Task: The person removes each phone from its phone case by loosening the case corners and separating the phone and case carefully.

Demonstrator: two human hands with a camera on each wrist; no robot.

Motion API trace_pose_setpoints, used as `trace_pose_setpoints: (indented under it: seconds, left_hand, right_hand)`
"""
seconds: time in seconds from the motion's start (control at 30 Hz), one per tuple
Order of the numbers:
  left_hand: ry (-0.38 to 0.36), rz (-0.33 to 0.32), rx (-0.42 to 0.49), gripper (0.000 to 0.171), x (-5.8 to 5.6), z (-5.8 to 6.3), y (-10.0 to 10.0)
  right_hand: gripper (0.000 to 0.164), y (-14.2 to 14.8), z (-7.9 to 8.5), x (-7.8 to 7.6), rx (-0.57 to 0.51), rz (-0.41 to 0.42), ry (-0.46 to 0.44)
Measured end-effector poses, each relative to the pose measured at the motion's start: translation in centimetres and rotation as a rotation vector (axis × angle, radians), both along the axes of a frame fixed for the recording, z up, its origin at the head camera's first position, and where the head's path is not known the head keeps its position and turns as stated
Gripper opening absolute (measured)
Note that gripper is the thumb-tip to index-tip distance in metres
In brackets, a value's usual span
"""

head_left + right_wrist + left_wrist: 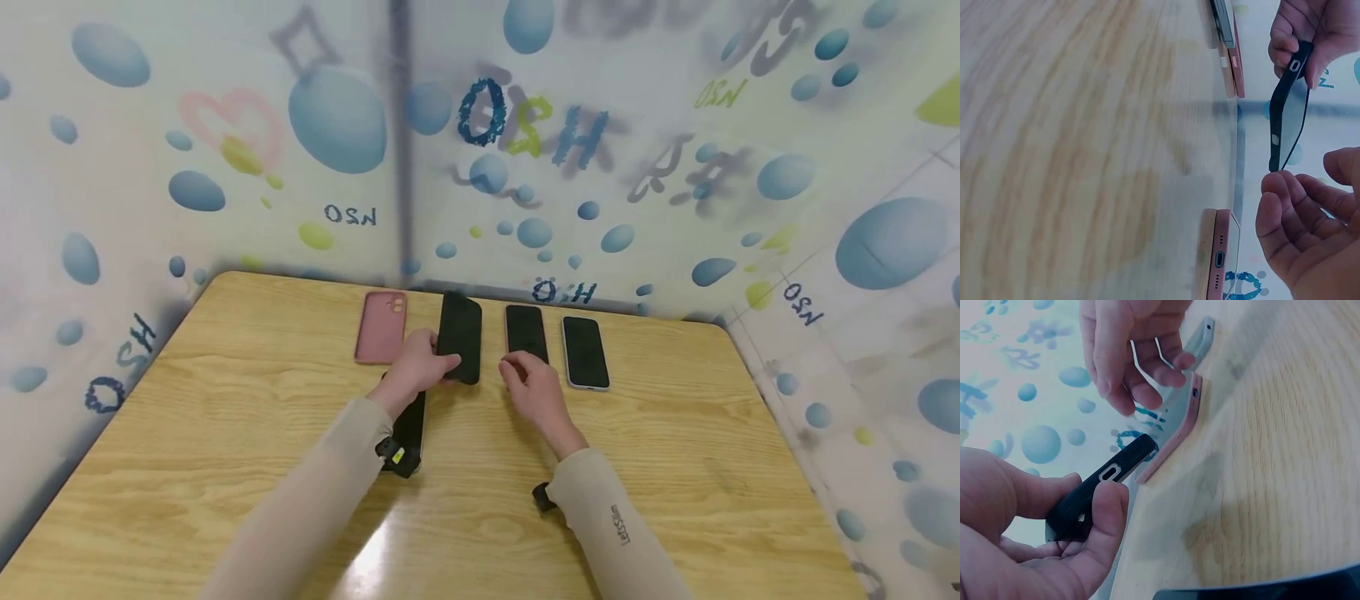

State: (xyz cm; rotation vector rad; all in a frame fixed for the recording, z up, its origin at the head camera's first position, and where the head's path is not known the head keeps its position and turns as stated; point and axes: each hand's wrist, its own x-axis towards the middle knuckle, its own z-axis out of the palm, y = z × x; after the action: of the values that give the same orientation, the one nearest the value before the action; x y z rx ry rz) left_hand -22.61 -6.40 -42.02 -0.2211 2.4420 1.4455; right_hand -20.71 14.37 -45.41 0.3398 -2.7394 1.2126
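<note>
My left hand [420, 364] grips a phone in a black case [460, 333] by its near end, thumb on one face and fingers behind. In the left wrist view the case's end [1110, 472] shows an oval port opening, and the phone is raised and tilted above the table. My right hand [534, 387] is held up to its right with loosely bent fingers, nothing between them. In the right wrist view its fingertips [1275, 187] appear close to the case's lower corner. Behind the right hand lies a pink-edged phone [527, 327], partly covered by it.
A pink phone case [381, 329] lies at the back left of the wooden table [660, 467]. Another dark phone [409, 425] lies under the left forearm, partly hidden. A light-edged phone [585, 353] lies on the right. The patterned wall [480, 200] stands behind the table.
</note>
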Motion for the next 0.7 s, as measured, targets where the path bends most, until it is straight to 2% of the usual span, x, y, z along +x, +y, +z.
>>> trace_pose_setpoints:
  seconds: [0.07, 0.27, 0.47, 0.7]
  left_hand:
    - [0.01, 0.0, 0.015, 0.031, 0.4, 0.0, 0.0]
    - [0.006, 0.021, 0.152, 0.033, 1.7, -0.2, 0.0]
    - [0.016, 0.04, 0.218, 0.036, 2.8, -0.1, 0.4]
    - [0.015, 0.036, 0.276, 0.046, 3.5, -0.2, 1.0]
  right_hand:
    - [0.022, 0.1, 0.0, 0.0, -0.001, -0.004, -0.006]
    - [0.02, 0.2, 0.2, -0.3, -0.023, -0.003, -0.028]
    - [0.02, 0.1, 0.3, -0.5, -0.049, 0.006, -0.029]
    - [0.022, 0.1, 0.8, -0.9, -0.068, -0.013, -0.048]
